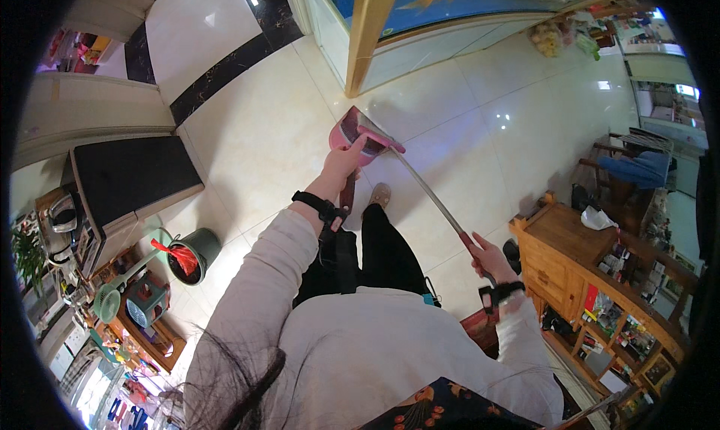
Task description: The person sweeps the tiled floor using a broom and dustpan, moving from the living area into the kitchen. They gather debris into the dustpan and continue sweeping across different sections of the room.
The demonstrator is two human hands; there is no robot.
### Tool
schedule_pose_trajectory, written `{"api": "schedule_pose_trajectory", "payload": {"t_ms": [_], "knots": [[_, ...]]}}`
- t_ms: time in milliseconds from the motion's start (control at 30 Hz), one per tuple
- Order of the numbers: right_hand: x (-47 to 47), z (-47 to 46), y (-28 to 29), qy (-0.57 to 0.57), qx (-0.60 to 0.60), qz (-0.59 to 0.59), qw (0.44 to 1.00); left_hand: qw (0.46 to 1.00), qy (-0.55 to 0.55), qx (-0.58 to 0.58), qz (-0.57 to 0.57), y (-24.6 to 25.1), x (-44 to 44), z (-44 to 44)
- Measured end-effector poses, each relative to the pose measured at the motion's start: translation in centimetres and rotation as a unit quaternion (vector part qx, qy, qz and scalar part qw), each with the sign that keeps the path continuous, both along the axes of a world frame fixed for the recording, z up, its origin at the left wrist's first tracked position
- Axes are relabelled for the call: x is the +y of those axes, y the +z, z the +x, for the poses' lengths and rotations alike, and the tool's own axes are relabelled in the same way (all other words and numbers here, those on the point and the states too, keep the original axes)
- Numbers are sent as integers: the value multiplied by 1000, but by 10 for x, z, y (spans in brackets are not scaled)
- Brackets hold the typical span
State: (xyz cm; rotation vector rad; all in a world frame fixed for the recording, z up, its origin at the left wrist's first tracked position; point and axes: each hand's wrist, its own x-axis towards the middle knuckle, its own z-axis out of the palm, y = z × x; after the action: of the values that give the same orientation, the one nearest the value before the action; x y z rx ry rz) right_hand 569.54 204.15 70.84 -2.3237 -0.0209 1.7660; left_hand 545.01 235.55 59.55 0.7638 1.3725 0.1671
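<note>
My left hand [342,159] grips a pink dustpan [340,134] near where its dark red handle [347,195] joins the pan. The thumb reaches to the pink head of a broom [388,141]; whether it presses on it I cannot tell. This head lies over the dustpan's mouth, and dark bristles show in the pan. A long metal shaft [430,192] slants from the head down to my right hand [495,262], which is closed around its dark red grip. Both wrists wear black straps.
Ahead stands a fish tank [450,14] with a wooden corner post [365,36]. At left are a black-topped cabinet [135,174] and a dark green bucket [209,244] holding a red bag. A wooden cabinet [554,261] stands at right. Glossy pale tiles [270,143] cover the floor.
</note>
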Motion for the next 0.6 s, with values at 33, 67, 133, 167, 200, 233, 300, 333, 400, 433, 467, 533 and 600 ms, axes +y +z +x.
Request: {"api": "schedule_pose_trajectory", "payload": {"t_ms": [33, 67, 133, 167, 200, 233, 300, 333, 400, 433, 467, 533, 600], "knots": [[-8, 4, 9, 39, -7, 3, 999, 1000, 3, -4, 1, 1, 0, 0], [-9, 10, 12, 29, -3, 28, 999, 1000, 6, -4, 0, 3, 0, 1], [-5, 18, 1, 11, -29, 40, 999, 1000, 14, 5, -9, 6, 1, 4], [2, 24, -12, 5, -52, 56, 997, 1000, 20, 14, -16, 8, 1, 5], [11, 28, -30, 29, -95, 74, 992, 999, 11, 26, -16, 10, 1, 6], [23, 37, -49, 28, -105, 87, 990, 999, 2, 38, -17, 11, 1, 7], [51, 58, -87, 6, -98, 144, 985, 998, -5, 53, -18, 12, 1, 7], [67, 69, -105, 9, -87, 177, 980, 998, -4, 55, -19, 12, 1, 7], [84, 64, -134, -28, -43, 159, 986, 999, 1, 52, -15, 11, 0, 8], [85, 55, -142, -45, -61, 165, 983, 998, -3, 57, -17, 10, 0, 9], [79, 42, -145, -17, -23, 148, 988, 998, -6, 61, -18, 9, 0, 10], [43, 10, -131, 58, -32, 129, 989, 998, -8, 65, -20, 8, 2, 14], [-2, 4, -100, 65, -4, 99, 993, 998, -9, 56, -18, 8, 5, 18]]}}
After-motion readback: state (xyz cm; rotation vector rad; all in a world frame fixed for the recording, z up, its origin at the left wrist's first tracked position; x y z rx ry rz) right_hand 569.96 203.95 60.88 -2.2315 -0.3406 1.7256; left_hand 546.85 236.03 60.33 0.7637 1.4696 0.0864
